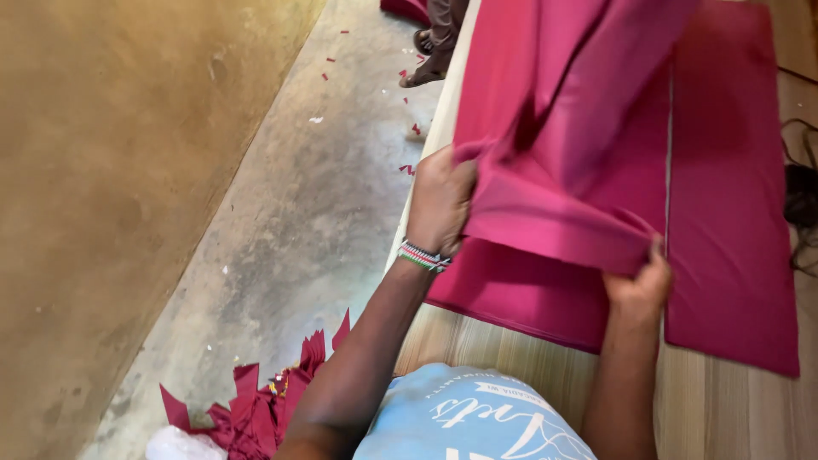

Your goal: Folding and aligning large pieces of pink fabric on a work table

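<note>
Left hand [440, 200] clamps near corner of magenta cloth [562, 153], fingers curled tight into fabric, beaded wristband [423, 256] on wrist. Right hand [641, 285] pinches opposite corner, knuckles up, cloth edge stretched taut between both fists. Cloth lifted, billowing up and away, hanging above flat magenta stacks [733, 213] laid side by side on wooden table [724, 409]. Pile of magenta offcuts [256, 409] down on concrete floor [298, 230], left of table. Another person's feet [423, 60] at far end.
</note>
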